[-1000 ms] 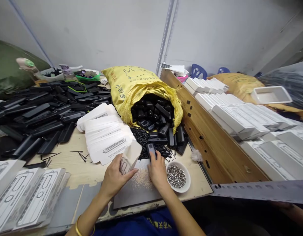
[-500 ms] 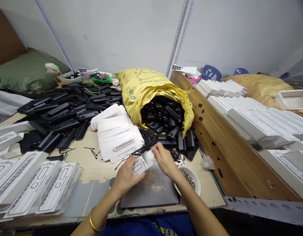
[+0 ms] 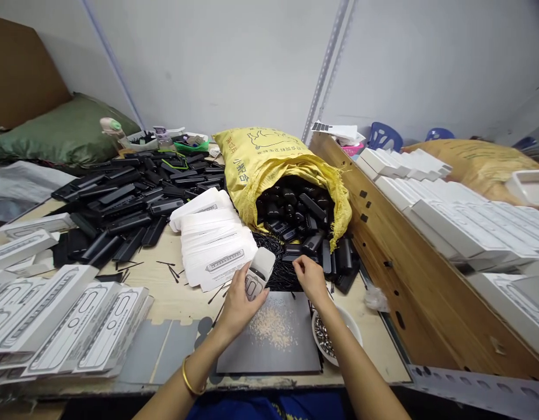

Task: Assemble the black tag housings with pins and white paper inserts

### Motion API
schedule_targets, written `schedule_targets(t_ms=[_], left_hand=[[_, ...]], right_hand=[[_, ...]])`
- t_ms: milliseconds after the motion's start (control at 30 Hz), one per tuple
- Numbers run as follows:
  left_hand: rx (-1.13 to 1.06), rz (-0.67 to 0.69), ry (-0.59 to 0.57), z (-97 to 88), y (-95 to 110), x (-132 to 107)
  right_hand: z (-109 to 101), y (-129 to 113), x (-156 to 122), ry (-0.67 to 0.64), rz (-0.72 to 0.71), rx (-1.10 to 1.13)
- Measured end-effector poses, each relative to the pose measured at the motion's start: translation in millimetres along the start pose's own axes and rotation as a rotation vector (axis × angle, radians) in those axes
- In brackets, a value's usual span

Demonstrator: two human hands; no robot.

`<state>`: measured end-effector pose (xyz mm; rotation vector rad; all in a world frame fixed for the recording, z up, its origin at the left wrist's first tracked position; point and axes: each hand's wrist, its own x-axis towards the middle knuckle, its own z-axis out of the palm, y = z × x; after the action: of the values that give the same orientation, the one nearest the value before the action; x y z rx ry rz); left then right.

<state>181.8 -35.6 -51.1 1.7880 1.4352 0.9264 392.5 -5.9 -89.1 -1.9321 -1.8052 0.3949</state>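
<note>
My left hand (image 3: 238, 304) is closed round a small white printed box (image 3: 258, 274), held upright with its top flap open over a dark grey mat (image 3: 269, 335). My right hand (image 3: 310, 279) reaches past the box to a heap of thin black sticks (image 3: 276, 265); its fingers are pinched together there, and I cannot make out what they hold. A white bowl of small metal pieces (image 3: 328, 338) sits under my right forearm. A yellow woven sack (image 3: 273, 169) full of black plastic parts lies open just behind the sticks.
Flat white box blanks (image 3: 212, 239) are stacked left of the sack. Black plastic trays (image 3: 125, 198) cover the table's back left. Folded white boxes (image 3: 68, 321) lie at the near left. A wooden divider (image 3: 383, 245) separates rows of finished white boxes (image 3: 448, 216) on the right.
My right hand has left the box's open end and moved forward to the black sticks. My left hand still holds the box, now more upright. The view has shifted left.
</note>
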Motion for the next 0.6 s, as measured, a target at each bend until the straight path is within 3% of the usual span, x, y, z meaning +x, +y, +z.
schedule_targets(t_ms=[233, 367, 433, 533, 600], left_hand=[[0.008, 0.060, -0.024, 6.4, 0.8, -1.9], [-0.015, 0.075, -0.018, 4.7, 4.0, -3.8], [-0.015, 0.066, -0.017, 4.9, 6.4, -4.1], [-0.015, 0.057, -0.027, 7.4, 9.2, -4.4], [-0.028, 0.068, -0.031, 9.3, 10.0, -4.7]], right_hand=[[13.4, -8.1, -9.3, 0.027, -0.030, 0.127], [-11.6, -12.2, -6.2, 0.137, 0.009, 0.256], [-30.1, -23.3, -8.7, 0.195, 0.057, 0.506], [-49.7, -52.5, -20.9, 0.228, 0.097, 1.079], [-52.8, -71.1, -31.7, 0.242, 0.052, 1.147]])
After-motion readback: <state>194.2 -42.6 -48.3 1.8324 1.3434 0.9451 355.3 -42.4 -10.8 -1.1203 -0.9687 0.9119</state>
